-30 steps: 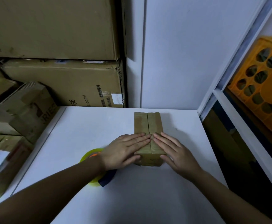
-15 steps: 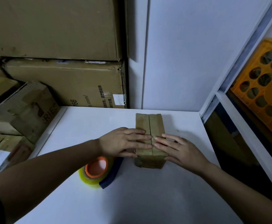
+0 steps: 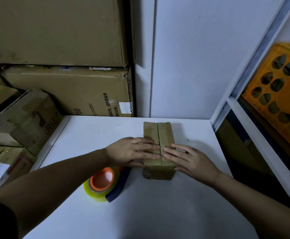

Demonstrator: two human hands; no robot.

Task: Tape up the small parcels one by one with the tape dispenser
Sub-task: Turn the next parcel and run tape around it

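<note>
A small brown cardboard parcel [image 3: 158, 133] lies on the white table [image 3: 158, 213], its two top flaps meeting along a centre seam. My left hand [image 3: 128, 150] presses flat on the left flap with straight fingers, the thumb against the parcel's left side. My right hand [image 3: 190, 158] presses flat on the right flap, fingertips at the seam, thumb along the right side. The tape dispenser [image 3: 104, 183], a yellowish clear tape roll with an orange core and a dark blue handle, sits on the table just under my left wrist, untouched.
Large cardboard boxes [image 3: 68, 90] are stacked behind the table at the left. Smaller boxes [image 3: 25, 118] pile up beside the table's left edge. A white wall panel [image 3: 192, 57] stands behind. To the right, a white shelf frame [image 3: 261, 140] holds an orange crate [image 3: 282, 94].
My left arm has swung outward, uncovering the tape dispenser. Both hands have stayed flat on the parcel's flaps, fingers turning more crosswise. The camera has shifted slightly.
</note>
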